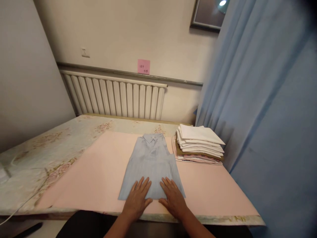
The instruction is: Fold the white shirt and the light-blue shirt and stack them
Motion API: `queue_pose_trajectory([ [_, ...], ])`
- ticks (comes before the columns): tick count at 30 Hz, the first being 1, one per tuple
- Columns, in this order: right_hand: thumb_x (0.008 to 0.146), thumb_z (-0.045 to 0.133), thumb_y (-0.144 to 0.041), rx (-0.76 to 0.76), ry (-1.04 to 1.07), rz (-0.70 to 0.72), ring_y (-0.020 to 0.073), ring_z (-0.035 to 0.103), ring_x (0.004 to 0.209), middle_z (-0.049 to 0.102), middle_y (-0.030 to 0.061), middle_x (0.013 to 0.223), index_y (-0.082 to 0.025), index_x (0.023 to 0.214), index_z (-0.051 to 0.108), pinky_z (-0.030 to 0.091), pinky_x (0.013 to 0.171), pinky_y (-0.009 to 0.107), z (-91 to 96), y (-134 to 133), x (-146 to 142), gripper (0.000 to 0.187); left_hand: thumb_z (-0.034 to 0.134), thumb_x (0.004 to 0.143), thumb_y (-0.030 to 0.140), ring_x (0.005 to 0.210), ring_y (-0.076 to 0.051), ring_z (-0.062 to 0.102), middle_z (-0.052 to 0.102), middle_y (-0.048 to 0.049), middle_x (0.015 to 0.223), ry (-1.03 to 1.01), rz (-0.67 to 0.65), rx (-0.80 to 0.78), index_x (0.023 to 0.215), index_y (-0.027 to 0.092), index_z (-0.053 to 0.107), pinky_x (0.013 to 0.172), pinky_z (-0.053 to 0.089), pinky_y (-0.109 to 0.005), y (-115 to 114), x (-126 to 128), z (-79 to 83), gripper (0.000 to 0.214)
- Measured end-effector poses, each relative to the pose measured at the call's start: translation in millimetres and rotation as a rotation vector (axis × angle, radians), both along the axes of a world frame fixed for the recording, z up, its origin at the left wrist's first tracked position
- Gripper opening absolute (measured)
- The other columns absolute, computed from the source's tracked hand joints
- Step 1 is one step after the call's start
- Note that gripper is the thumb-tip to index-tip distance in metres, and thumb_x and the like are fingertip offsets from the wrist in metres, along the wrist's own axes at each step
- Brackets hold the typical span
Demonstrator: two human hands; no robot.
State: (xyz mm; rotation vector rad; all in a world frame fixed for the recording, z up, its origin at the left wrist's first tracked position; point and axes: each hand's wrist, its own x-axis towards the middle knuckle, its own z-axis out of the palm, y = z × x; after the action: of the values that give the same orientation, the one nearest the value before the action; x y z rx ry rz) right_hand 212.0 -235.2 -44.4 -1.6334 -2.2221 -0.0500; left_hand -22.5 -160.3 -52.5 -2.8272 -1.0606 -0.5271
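A light blue collared shirt lies flat on a pink sheet, its collar toward the wall and its straight lower edge toward me. My left hand rests palm down on the lower left part of the shirt, fingers spread. On the lower right part lies my right hand, also flat with fingers stretched out. Both thumbs point inward near the bottom edge, with a gap between them. No sleeves show beside the shirt's body.
A stack of folded cloths, white on top, stands right of the shirt. Beyond it hangs a blue curtain. A floral cover lies under the pink sheet. Behind are a radiator and a pink note. A white cord runs at left.
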Motion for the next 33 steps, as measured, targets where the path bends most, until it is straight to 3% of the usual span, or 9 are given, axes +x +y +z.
queue_pose_trajectory([
  [7, 0.078, 0.059, -0.020, 0.026, 0.042, -0.004, 0.0262, 0.029, 0.138, 0.039, 0.0089, 0.146, -0.019, 0.140, 0.039, 0.028, 0.112, 0.053, -7.3, 0.3, 2.9, 0.066, 0.053, 0.086, 0.039, 0.136, -0.025, 0.036, 0.041, -0.0064, 0.147, -0.021, 0.039, 0.007, 0.142, 0.025, 0.035, 0.108, 0.035, -0.048, 17.0, -33.5, -10.5, 0.061],
  [10, 0.071, 0.049, -0.004, 0.053, 0.044, -0.020, 0.0234, 0.032, 0.137, 0.043, 0.0080, 0.144, -0.017, 0.139, 0.041, 0.030, 0.112, 0.050, -14.7, 0.7, 4.1, 0.069, 0.050, 0.086, 0.023, 0.133, -0.022, 0.040, 0.046, -0.0065, 0.143, -0.057, 0.016, 0.018, 0.138, 0.023, 0.043, 0.107, 0.038, -0.044, 23.0, -45.2, -13.7, 0.052],
  [14, 0.062, 0.040, 0.004, 0.103, 0.042, -0.081, 0.0204, 0.038, 0.134, 0.047, 0.0070, 0.141, -0.017, 0.136, 0.045, 0.034, 0.111, 0.046, -25.9, 1.5, 7.4, 0.077, 0.037, 0.073, -0.004, 0.131, -0.017, 0.044, 0.051, -0.0036, 0.140, -0.112, 0.012, 0.032, 0.134, 0.025, 0.048, 0.108, 0.040, -0.039, 26.8, -57.9, -13.5, 0.068],
  [20, 0.061, 0.033, 0.006, 0.200, -0.022, -0.110, 0.0198, 0.046, 0.128, 0.055, 0.0078, 0.134, -0.015, 0.131, 0.052, 0.040, 0.107, 0.044, -33.4, 1.7, 25.0, 0.075, 0.031, 0.071, -0.007, 0.124, -0.016, 0.051, 0.056, -0.0012, 0.134, -0.181, 0.078, 0.046, 0.131, 0.028, 0.053, 0.104, 0.044, -0.035, 26.3, -69.8, -6.2, 0.072],
  [25, 0.063, 0.031, 0.007, 0.217, -0.069, -0.088, 0.0184, 0.049, 0.125, 0.057, 0.0054, 0.131, -0.019, 0.131, 0.053, 0.043, 0.104, 0.042, -33.7, -8.7, 36.7, 0.076, 0.035, 0.078, -0.001, 0.119, -0.016, 0.056, 0.059, -0.0025, 0.131, -0.174, 0.061, 0.059, 0.131, 0.027, 0.053, 0.101, 0.046, -0.031, 7.9, -76.5, -0.9, 0.062],
  [33, 0.072, 0.035, 0.002, 0.150, 0.007, 0.040, 0.0193, 0.049, 0.126, 0.051, -0.0003, 0.136, -0.029, 0.138, 0.043, 0.044, 0.104, 0.042, -38.4, -58.5, 42.6, 0.074, 0.036, 0.082, 0.004, 0.117, -0.016, 0.058, 0.055, 0.0050, 0.134, -0.210, 0.051, 0.039, 0.140, 0.042, 0.035, 0.095, 0.052, -0.032, -53.2, -98.5, -16.3, 0.069],
])
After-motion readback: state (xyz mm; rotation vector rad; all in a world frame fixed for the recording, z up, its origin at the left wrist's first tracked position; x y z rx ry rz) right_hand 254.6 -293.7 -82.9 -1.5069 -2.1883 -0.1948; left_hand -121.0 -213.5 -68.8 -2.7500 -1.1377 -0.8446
